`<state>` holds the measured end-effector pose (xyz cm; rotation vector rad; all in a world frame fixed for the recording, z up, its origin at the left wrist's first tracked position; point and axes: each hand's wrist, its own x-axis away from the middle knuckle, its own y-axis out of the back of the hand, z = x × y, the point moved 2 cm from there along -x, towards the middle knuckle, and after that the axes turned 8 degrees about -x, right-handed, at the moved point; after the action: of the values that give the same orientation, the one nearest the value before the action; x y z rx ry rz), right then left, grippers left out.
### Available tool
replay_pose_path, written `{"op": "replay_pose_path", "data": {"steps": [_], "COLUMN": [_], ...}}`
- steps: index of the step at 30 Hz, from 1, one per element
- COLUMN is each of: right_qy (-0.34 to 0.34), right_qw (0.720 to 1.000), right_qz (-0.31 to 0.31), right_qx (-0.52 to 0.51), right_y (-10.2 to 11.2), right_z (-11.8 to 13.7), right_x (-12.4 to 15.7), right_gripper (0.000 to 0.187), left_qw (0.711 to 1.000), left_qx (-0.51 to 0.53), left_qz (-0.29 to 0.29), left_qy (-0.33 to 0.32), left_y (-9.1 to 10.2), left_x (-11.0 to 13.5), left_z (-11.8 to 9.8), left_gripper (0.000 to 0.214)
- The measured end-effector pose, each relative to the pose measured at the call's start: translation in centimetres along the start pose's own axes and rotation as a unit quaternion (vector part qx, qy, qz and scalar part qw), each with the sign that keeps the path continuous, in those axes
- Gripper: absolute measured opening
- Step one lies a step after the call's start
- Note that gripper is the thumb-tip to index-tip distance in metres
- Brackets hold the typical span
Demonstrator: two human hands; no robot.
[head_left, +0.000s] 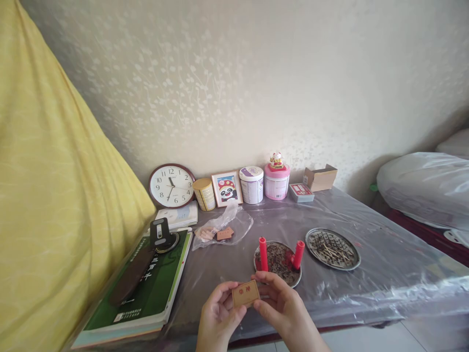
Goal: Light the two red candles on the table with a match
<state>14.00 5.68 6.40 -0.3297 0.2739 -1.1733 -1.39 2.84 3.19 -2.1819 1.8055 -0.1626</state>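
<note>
Both my hands hold a small tan matchbox (245, 294) with red characters, just above the table's near edge. My left hand (219, 315) pinches its left end, fingers curled round it. My right hand (283, 305) grips its right end and top with closed fingers. Directly behind the box sits a round metal dish (296, 281) of dark ash with two red candles: one upright (263, 254), one leaning (298, 254). A second metal dish (332, 249) to the right holds several burnt sticks.
Plastic sheeting covers the table (384, 264). A clear bag (223, 227) holding another small box lies left of centre. Green books (146, 288) with a dark object lie at left. A clock (171, 186), tins, a framed picture and a cardboard box (320, 177) line the wall. A yellow curtain (54, 195) hangs at left.
</note>
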Motion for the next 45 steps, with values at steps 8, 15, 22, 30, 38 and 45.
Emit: {"op": "replay_pose_path", "data": {"steps": [8,15,22,30,38,45], "right_qy": [0.087,0.157,0.186,0.169,0.116,0.150], "right_qw": [0.993,0.967,0.952,0.958,0.961,0.920], "right_qz": [-0.022,-0.029,-0.030,-0.018,0.036,0.059], "right_qx": [0.079,0.197,0.241,0.232,0.250,0.358], "right_y": [-0.2,-0.1,-0.1,0.5,1.4,1.5], "right_z": [0.1,0.6,0.5,0.6,0.9,1.2], "right_x": [0.4,0.4,0.5,0.2,0.4,0.3], "right_gripper": [0.019,0.009,0.007,0.010,0.039,0.041], "left_qw": [0.999,0.997,0.996,0.997,0.993,0.994], "left_qx": [0.029,0.061,0.050,0.058,0.035,0.011], "left_qz": [-0.038,-0.052,-0.069,-0.032,-0.062,-0.048], "left_qy": [-0.005,0.005,-0.006,0.035,0.096,0.094], "left_y": [-0.6,-1.1,-1.1,-0.5,-0.3,0.0], "left_x": [0.2,0.4,0.4,0.0,-0.3,-0.5], "left_z": [0.1,0.0,0.0,-0.2,-1.1,-0.9], "left_gripper": [0.036,0.035,0.034,0.039,0.026,0.026]}}
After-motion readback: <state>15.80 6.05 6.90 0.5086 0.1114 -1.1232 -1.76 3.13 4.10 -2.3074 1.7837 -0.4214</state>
